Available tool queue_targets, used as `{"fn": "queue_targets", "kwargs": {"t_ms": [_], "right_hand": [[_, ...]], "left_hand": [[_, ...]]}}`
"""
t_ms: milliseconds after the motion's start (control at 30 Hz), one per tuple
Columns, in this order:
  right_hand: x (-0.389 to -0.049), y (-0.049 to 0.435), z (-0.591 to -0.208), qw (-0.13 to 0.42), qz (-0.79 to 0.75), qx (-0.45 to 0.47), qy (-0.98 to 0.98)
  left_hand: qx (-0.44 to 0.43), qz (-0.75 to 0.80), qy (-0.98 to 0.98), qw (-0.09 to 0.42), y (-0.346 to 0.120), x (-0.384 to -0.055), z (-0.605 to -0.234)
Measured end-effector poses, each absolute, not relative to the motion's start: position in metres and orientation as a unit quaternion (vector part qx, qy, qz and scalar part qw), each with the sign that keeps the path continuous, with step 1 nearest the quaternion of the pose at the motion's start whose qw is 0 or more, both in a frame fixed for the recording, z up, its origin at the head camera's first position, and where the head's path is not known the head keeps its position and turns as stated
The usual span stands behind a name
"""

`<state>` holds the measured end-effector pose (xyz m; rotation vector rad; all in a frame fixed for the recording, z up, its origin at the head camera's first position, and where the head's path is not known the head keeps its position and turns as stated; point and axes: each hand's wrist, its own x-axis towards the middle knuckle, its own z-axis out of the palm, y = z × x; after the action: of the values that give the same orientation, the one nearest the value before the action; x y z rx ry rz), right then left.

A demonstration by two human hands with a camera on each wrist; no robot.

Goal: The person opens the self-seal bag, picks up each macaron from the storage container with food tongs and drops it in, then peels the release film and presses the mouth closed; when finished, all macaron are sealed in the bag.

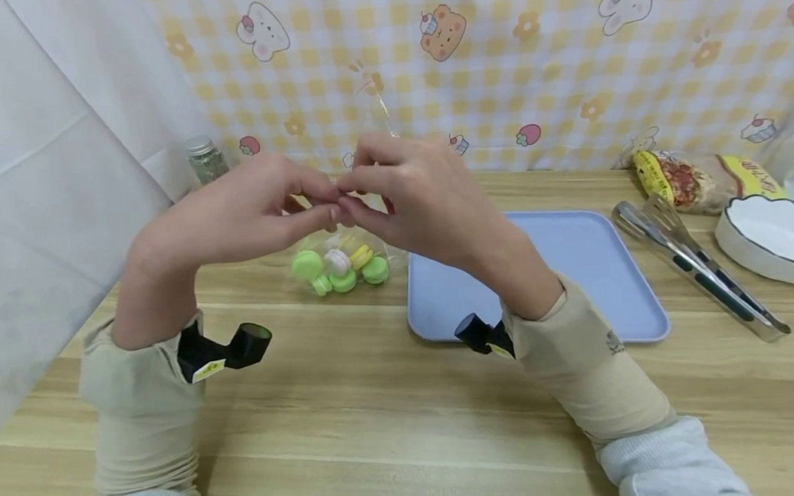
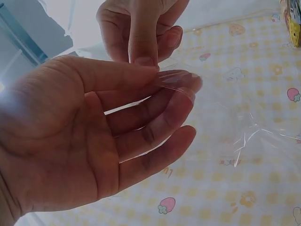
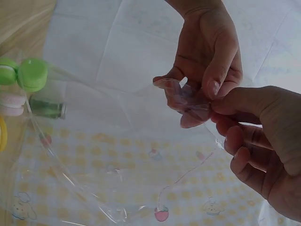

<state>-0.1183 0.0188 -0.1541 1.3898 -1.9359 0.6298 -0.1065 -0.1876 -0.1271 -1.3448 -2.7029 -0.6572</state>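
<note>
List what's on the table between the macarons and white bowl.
In the head view, the blue tray, then the tongs, lie between the macarons and white bowl.

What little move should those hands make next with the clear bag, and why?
Probably the left hand and right hand should ease gently apart, to spread the bag: both pinch its thin film, close together, while the macarons seem to sit inside, lower down.
</note>
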Motion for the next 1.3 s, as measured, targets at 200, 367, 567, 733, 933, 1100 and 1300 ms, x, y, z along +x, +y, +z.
{"fn": "queue_targets", "kwargs": {"t_ms": [200, 367, 567, 733, 933, 1100, 1300], "right_hand": [[-0.114, 0.020, -0.154, 0.312, 0.209, 0.522, -0.766], [-0.112, 0.021, -0.154, 0.291, 0.196, 0.531, -0.771], [-0.112, 0.021, -0.156, 0.293, 0.189, 0.534, -0.770], [-0.111, 0.017, -0.159, 0.344, 0.158, 0.527, -0.761], [-0.114, 0.015, -0.161, 0.385, 0.132, 0.531, -0.743], [-0.118, 0.017, -0.159, 0.368, 0.172, 0.549, -0.730], [-0.123, 0.020, -0.157, 0.319, 0.241, 0.564, -0.722]], "left_hand": [[-0.444, -0.190, -0.875, 0.035, -0.183, -0.104, -0.128], [-0.434, -0.178, -0.882, 0.034, -0.179, -0.100, -0.129], [-0.423, -0.180, -0.888, 0.020, -0.175, -0.100, -0.130], [-0.406, -0.189, -0.894, 0.014, -0.174, -0.100, -0.131], [-0.419, -0.204, -0.885, 0.012, -0.174, -0.101, -0.132], [-0.430, -0.208, -0.878, 0.009, -0.173, -0.102, -0.132], [-0.428, -0.200, -0.882, 0.007, -0.172, -0.101, -0.131]]}}
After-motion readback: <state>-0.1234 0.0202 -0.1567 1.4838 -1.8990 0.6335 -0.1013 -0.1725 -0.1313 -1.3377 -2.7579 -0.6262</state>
